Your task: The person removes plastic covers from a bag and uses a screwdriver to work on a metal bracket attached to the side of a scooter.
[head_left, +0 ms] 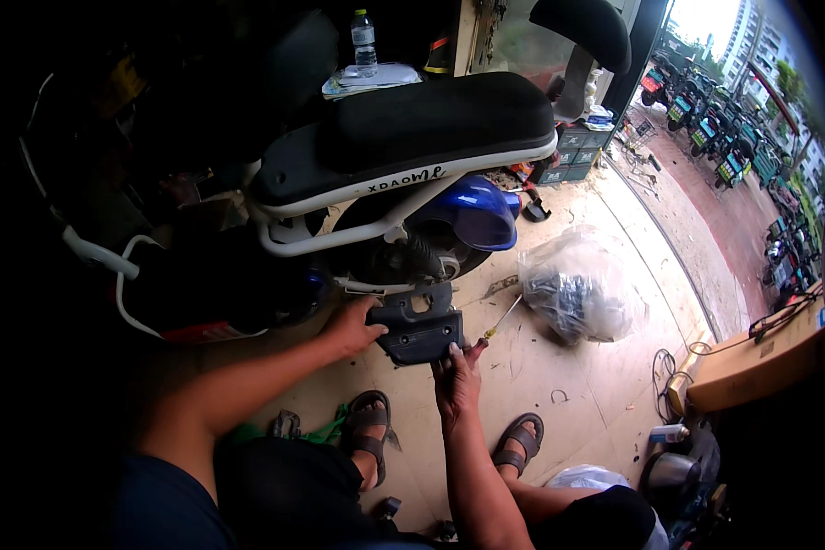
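Observation:
A black moulded plastic cover with screw holes is held out in front of me, beside the scooter's rear wheel. My left hand grips its left edge. At its lower right corner, my right hand pinches the cover with the thumb on top. A screwdriver with a yellowish handle sticks out from the fingers of that same hand, its shaft pointing up and right. Behind the cover stands an electric scooter with a long black seat, a white frame and a blue rear fender.
A clear plastic bag with dark contents lies on the tiled floor to the right. Farther right are a cardboard box and a spray can. A water bottle stands behind the seat. Parked scooters line the pavement outside.

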